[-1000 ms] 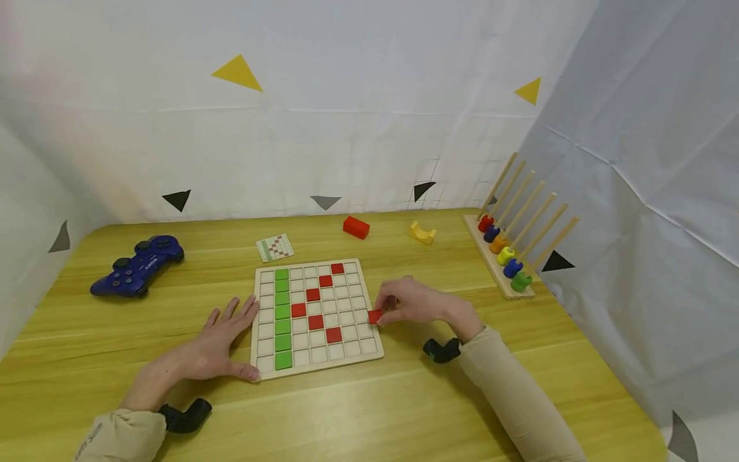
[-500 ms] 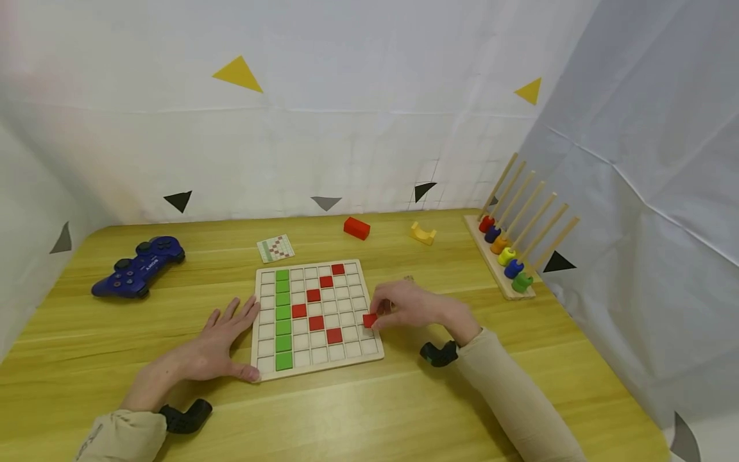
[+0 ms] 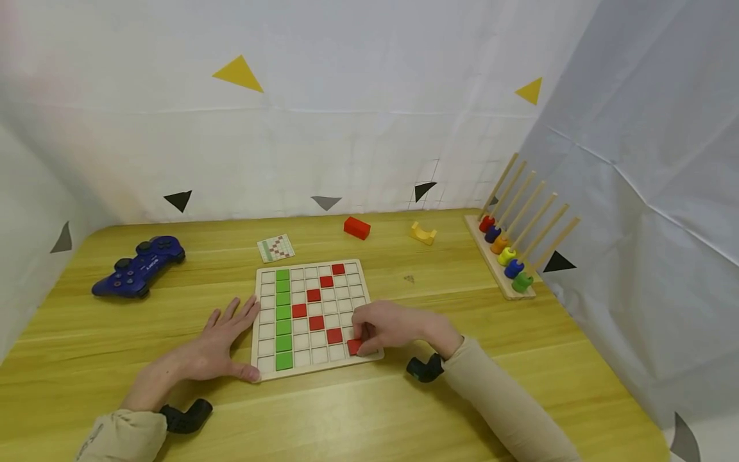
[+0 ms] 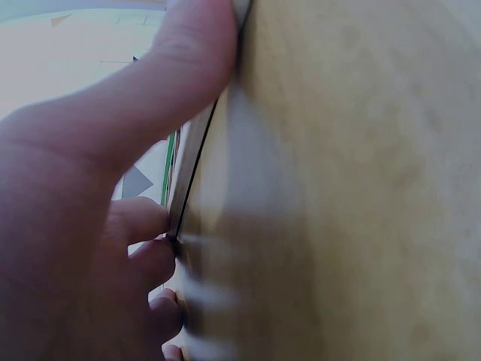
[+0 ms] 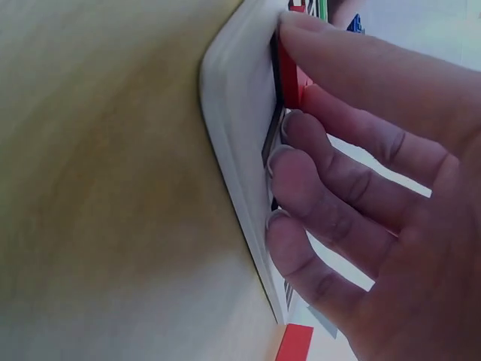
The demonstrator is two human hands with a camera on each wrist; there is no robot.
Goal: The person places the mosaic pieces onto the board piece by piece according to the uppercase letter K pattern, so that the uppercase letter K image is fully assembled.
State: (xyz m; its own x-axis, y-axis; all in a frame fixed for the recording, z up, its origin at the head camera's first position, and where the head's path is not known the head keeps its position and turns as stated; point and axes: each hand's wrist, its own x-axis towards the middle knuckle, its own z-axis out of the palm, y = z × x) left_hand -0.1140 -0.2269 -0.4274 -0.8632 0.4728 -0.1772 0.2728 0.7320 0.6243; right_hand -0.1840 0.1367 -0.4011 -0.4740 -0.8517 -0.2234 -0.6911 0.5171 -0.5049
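Pinching red tile (image 3: 355, 346), right hand (image 3: 388, 328) sits at board (image 3: 316, 371) lower right corner, frame centre. Left hand (image 3: 216, 343) flat, fingers straight, against board's left edge. Counted on board: seven green tiles in one column, seven red including pinched one. Head view alone shows controller (image 3: 137, 266), card (image 3: 274, 248), red block (image 3: 356, 227), yellow arch (image 3: 422, 232), peg rack (image 3: 508, 247). Right wrist view shows fingertips (image 5: 289, 124) on tile edge.

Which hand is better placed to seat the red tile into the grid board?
Right. The right hand already pinches the red tile over the grid board near its front right corner; the left hand lies flat against the board's left edge.
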